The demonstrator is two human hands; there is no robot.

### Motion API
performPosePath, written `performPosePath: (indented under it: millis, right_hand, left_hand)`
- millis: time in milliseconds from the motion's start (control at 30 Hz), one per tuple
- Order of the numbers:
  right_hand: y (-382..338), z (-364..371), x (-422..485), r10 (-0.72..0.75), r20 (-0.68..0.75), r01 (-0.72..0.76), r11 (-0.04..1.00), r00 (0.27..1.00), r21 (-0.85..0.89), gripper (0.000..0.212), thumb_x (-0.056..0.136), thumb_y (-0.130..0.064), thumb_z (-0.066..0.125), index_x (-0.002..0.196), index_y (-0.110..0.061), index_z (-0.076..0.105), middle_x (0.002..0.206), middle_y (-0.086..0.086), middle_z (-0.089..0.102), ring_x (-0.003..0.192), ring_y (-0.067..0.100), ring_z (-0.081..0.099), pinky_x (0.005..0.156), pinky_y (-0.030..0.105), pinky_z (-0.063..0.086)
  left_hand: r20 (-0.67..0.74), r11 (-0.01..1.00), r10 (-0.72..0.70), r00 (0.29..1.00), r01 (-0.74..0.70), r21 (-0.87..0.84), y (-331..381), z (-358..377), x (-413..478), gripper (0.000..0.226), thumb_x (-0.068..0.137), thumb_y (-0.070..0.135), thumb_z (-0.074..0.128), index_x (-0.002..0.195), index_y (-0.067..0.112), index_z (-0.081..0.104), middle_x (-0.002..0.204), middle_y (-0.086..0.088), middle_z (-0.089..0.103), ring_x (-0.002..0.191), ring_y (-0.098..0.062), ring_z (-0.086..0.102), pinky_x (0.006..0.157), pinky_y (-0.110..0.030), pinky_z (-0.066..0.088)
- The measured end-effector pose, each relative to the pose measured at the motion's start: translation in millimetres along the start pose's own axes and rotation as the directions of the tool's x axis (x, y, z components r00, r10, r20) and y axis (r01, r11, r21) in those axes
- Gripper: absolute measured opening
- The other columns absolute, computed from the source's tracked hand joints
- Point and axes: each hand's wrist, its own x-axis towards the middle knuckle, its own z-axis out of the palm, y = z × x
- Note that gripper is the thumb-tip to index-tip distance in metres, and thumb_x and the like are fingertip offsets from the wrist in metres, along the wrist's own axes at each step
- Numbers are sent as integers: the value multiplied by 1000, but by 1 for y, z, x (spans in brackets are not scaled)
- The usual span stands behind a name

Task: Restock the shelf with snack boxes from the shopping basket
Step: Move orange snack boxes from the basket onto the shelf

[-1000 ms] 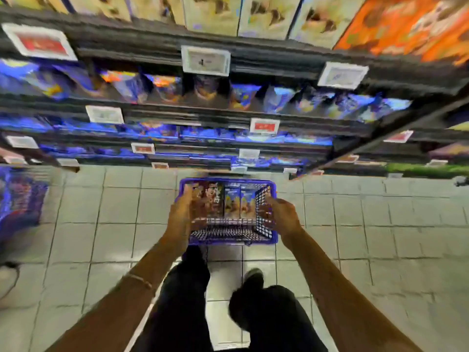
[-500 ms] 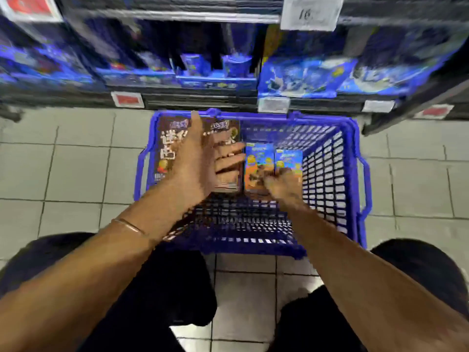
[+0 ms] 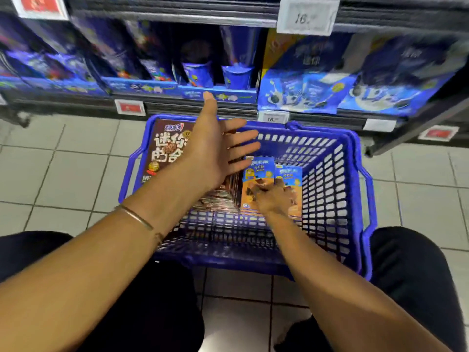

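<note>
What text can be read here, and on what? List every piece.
"16." on the upper shelf price tag.
"16." on the lower shelf price tag.
"迷你" on the brown snack box, partly hidden by the left hand.
Orange snack boxes and red tags: too blurred to read.

One basket (image 3: 330, 189), two orange boxes (image 3: 256, 171) (image 3: 290, 174), two hands (image 3: 213, 153) (image 3: 271, 203)

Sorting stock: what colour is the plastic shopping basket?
The plastic shopping basket is blue; head view.
</note>
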Motion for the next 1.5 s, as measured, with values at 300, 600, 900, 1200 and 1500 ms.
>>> performPosePath:
  millis: [300, 600, 900, 1200, 1500]
  right_hand:
    - [9, -39, -14, 32, 140, -108, 809, 990, 578, 41, 88, -26, 79, 112, -17, 47, 112, 14, 70, 94, 29, 66, 82, 47, 54]
    - [-43, -146, -85, -305, 140, 87, 627, 942, 774, 33, 92, -32, 73, 118, -13, 63, 89, 4, 79, 85, 22, 77, 72, 37, 60]
    - [-77, -159, -124, -483, 95, 300, 674, 870, 675, 50, 84, -36, 82, 118, -11, 55, 92, 14, 78, 88, 29, 77, 92, 52, 58]
    - [-18, -126, -29, -81, 121, -10, 792, 989, 610, 47, 92, -52, 68, 101, -6, 67, 94, 13, 66, 77, 25, 64, 68, 38, 52]
    - [47, -59, 22, 57, 163, -65, 997, 985, 46, 33, 94, -30, 71, 113, -3, 69, 111, 19, 66, 94, 31, 64, 78, 41, 53]
  left_hand:
    - [-18, 994, 74, 997, -73, 83, 2, 9, -6, 70, 97, 80, 33, 115, 23, 69, 113, -2, 78, 103, -21, 75, 84, -43, 51]
    - [-87, 982, 136, 987, -123, 143, -5, 12, -18, 75, 98, 77, 38, 145, 23, 58, 143, -8, 61, 123, -26, 62, 96, -46, 48]
    - [37, 965, 259, 965, -260, 30, -7, 21, -31, 85, 98, 80, 26, 126, 16, 74, 120, -16, 77, 111, -37, 74, 103, -56, 56]
    - [-123, 928, 358, 926, -338, 160, -8, 19, -43, 56, 102, 69, 39, 107, 19, 64, 104, -18, 71, 89, -35, 69, 88, -50, 61]
    - [-156, 962, 272, 950, -271, 27, -6, 15, -42, 80, 99, 77, 29, 116, 16, 78, 103, -11, 81, 96, -32, 79, 90, -57, 62]
